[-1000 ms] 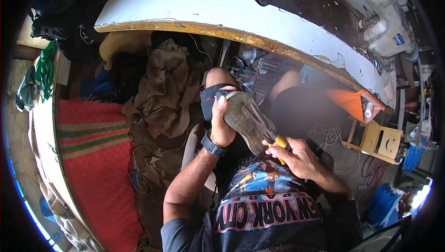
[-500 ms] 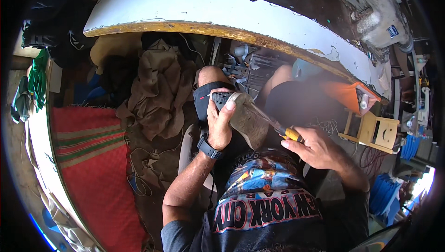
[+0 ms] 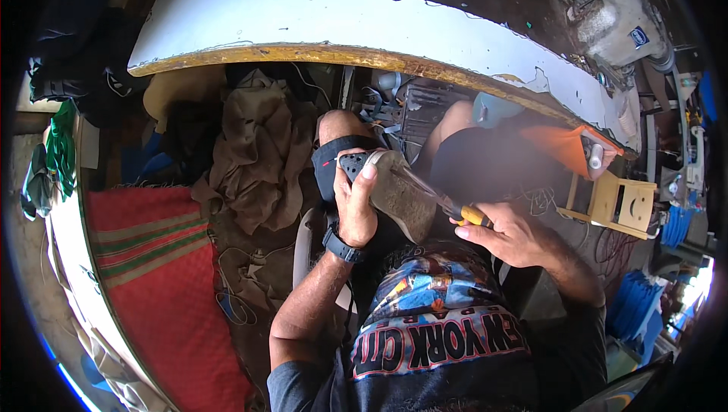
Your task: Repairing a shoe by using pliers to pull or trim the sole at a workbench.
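Observation:
My left hand [image 3: 356, 207] is wrapped round a worn shoe with a perforated black upper [image 3: 354, 162] and a dirty grey-brown sole [image 3: 402, 211], held over my lap. My right hand [image 3: 509, 234] grips metal pliers with yellow-and-black handles [image 3: 475, 216]. Their long jaws [image 3: 432, 193] reach up and leftward to the sole; whether they bite into it I cannot tell.
Above my knees runs a white worktable [image 3: 258, 10] with a machine [image 3: 622, 33] at right. Brown cloth [image 3: 254, 162] lies below it, red striped fabric [image 3: 159, 298] at left. An orange container [image 3: 565, 153], a small wooden chair [image 3: 622, 203] and blue items [image 3: 633, 310] are at right.
The shoe has turned, showing more of its upper and less sole. My right hand has moved up and rightward with the pliers. The surroundings have shifted slightly in view.

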Tool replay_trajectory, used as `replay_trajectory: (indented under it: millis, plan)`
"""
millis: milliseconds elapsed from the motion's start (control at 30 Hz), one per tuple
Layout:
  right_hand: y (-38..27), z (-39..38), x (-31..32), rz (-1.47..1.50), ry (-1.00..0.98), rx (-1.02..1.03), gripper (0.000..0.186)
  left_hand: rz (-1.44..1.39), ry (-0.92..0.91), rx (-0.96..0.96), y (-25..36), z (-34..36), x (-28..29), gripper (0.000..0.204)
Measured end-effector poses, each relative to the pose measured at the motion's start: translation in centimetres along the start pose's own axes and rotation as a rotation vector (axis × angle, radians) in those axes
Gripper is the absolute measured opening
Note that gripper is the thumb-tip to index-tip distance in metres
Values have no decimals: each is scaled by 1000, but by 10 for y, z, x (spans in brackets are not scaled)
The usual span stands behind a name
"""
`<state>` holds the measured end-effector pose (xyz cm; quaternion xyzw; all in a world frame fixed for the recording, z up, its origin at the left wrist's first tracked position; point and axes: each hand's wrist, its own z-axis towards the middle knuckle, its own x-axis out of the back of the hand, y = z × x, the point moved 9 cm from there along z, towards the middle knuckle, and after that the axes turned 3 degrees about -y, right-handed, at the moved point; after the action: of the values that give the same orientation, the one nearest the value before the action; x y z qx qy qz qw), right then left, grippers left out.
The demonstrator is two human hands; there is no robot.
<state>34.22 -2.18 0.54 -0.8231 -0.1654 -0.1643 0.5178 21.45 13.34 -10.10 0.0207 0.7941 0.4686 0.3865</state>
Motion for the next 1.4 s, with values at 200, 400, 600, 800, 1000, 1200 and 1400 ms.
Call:
replay_trajectory:
  millis: [200, 400, 600, 800, 1000, 1200, 1400]
  plan:
    - [6, -1, 0, 11, -27, -63, 41, 20, -74, -16, 3, 0, -4, 49]
    - [32, 0, -26, 242, -79, -182, 42, -4, -51, -71, 2, -16, -6, 45]
    - [44, 12, -96, 794, 12, -254, 32, -264, 46, 124, -31, -7, 3, 41]
    - [38, 20, -32, 1103, 529, 154, 26, -305, -7, 218, -35, 6, -7, 61]
    - [46, 0, -25, 475, 466, 82, 21, -449, 115, 79, -37, -3, 27, 45]
    - [-19, -28, 92, -688, 960, 369, 36, -469, -41, 110, -8, 0, -8, 44]
    - [-2, 26, 184, -877, 893, 165, 40, -477, 12, -7, 52, -5, 17, 60]
